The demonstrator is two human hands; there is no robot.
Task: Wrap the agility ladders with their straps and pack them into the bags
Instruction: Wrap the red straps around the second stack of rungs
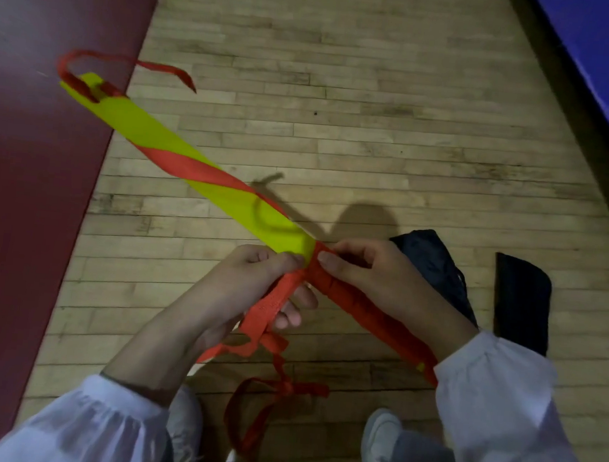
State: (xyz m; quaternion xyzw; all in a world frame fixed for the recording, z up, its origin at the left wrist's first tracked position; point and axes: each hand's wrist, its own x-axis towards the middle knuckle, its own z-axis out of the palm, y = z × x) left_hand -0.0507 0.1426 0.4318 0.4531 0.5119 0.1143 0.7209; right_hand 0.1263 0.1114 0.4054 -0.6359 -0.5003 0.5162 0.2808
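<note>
1. Below the hands, the loose strap (270,309) dangles unwound.
2. Left hand (250,281) pinches the strap; right hand (376,274) grips the ladder (226,183) at its wrapped near end.
3. Just beyond the right hand lie the bags (436,268), seemingly unfilled.
4. Past both hands the ladder is mostly bare: wrapping looks partway done.

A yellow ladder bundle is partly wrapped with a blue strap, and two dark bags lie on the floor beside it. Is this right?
Not quite: the head view shows a red strap, not blue, round the yellow ladder bundle. The rest is right.
</note>
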